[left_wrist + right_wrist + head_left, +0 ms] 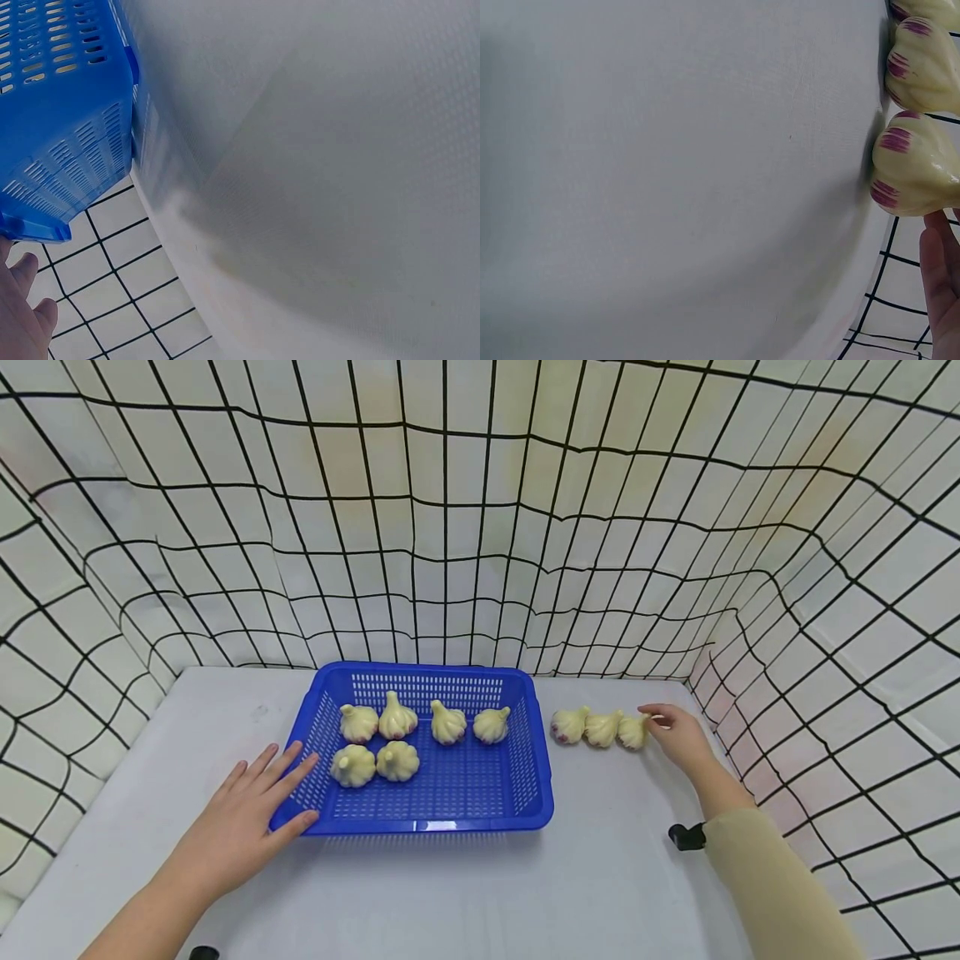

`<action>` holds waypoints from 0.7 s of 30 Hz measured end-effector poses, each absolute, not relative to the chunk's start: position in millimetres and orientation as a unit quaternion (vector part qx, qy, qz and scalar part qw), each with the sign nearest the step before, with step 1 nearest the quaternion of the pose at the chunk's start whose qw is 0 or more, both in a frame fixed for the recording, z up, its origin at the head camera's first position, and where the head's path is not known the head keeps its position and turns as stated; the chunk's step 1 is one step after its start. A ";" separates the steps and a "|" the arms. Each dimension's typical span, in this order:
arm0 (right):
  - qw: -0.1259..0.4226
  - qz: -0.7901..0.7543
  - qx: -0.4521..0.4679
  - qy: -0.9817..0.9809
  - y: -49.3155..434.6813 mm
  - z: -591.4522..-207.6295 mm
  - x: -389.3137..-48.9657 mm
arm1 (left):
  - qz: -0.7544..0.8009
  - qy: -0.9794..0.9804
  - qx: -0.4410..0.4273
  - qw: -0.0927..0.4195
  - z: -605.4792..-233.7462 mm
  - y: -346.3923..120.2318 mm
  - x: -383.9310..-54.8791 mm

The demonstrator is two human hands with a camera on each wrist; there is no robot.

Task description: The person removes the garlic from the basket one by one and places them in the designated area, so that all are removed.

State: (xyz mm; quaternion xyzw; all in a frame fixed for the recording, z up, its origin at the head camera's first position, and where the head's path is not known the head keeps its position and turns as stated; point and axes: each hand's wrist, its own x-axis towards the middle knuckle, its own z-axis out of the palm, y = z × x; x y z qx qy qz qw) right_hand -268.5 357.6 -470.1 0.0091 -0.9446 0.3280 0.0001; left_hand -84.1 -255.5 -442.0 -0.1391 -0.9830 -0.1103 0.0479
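Observation:
My left hand [240,818] lies with spread, straight fingers on the left rim of a blue plastic basket [480,824]. In the left wrist view its fingertips are at the basket's edge [34,229]. Several pale garlic bulbs with purple-streaked bases sit inside, such as one at the front left [352,766] and one at the right [491,725]. Right of the basket, three more bulbs lie in a row on the table. My right hand [678,735] pinches the rightmost garlic bulb [632,733] by its stem end; the right wrist view shows this bulb [911,169] beside the middle one [922,67].
The white table [600,860] carries the basket in its middle. Black netting [450,552] over white sheeting encloses the back and both sides, close to the right hand. A small black object [686,837] shows by the right sleeve [772,885].

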 end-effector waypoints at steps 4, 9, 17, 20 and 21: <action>-0.001 0.330 0.014 -0.944 356.1 -469.3 -268.0 | -0.110 -0.983 -0.139 0.048 -441.5 -255.5 -83.8; -0.006 0.329 0.014 -0.944 356.0 -469.2 -267.5 | -0.110 -0.983 -0.138 0.045 -441.0 -255.5 -84.2; 0.007 0.325 0.023 -0.946 359.6 -470.3 -268.9 | -0.113 -0.984 -0.136 0.039 -439.9 -254.8 -84.3; 0.007 0.329 0.024 -0.944 361.2 -470.3 -269.5 | -0.114 -0.983 -0.136 0.038 -439.3 -254.7 -84.0; 0.007 0.331 0.023 -0.943 361.5 -470.6 -269.6 | -0.114 -0.983 -0.136 0.038 -439.0 -254.7 -83.9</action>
